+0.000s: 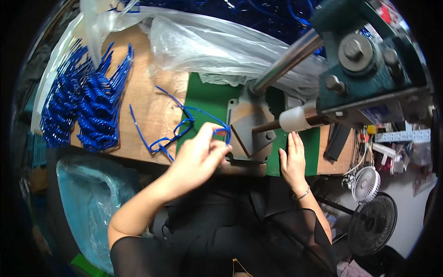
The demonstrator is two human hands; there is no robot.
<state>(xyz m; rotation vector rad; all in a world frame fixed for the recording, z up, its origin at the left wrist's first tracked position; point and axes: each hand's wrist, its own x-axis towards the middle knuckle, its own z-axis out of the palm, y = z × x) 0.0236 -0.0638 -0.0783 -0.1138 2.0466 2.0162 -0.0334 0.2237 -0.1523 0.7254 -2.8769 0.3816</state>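
At the left edge of the metal base plate (237, 150), my left hand (196, 154) pinches a blue eyeglass frame (222, 131) between thumb and fingers. Part of that frame is covered by my fingers. Just left of the hand, another blue eyeglass frame (138, 127) lies on the wooden tabletop, its arms spread. My right hand (294, 159) rests on the green mat (311, 147) with its fingers stretched out and nothing in it. Its fingertips are below the white collar (293, 119) on the rod of a bench press (323, 92).
Stacked blue eyeglass frames (99, 106) stand at the left of the table (147, 51). Clear plastic sheeting (198, 44) runs along the back. A blue plastic-lined bin (87, 194) stands below left. Two fans, one white (366, 184) and one black (373, 224), are at right.
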